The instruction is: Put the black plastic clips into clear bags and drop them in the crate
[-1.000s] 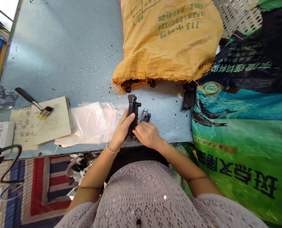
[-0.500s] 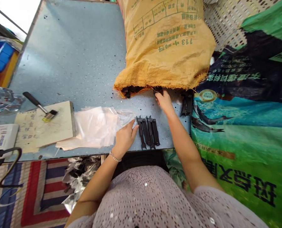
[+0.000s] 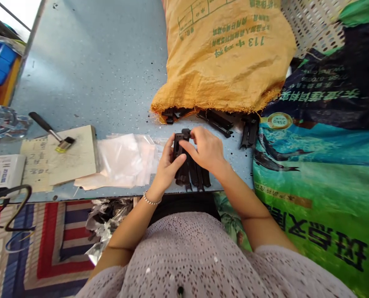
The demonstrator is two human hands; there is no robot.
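Note:
Between my two hands is a long black plastic part (image 3: 178,140), held upright above the front of the table. My left hand (image 3: 166,167) has its fingers and thumb closed round its left side. My right hand (image 3: 207,151) grips it from the right near its top end, with the thumb across its front. Directly below lie more black plastic parts (image 3: 199,176) in a row, partly covered by the held one and by my hands. Other black parts (image 3: 217,122) stick out from the mouth of the yellow woven sack (image 3: 224,74).
Clear plastic bags (image 3: 122,159) lie left of my hands on the blue table (image 3: 103,70). A brush (image 3: 52,131) rests on a pad (image 3: 78,159), beside a small white box (image 3: 6,171). Another black part (image 3: 249,131) lies by the green and blue fish-print sack (image 3: 314,165).
My right hand has come back from the sack's mouth to meet my left hand above the row. A black part is now between them, and more black parts show at the sack's mouth.

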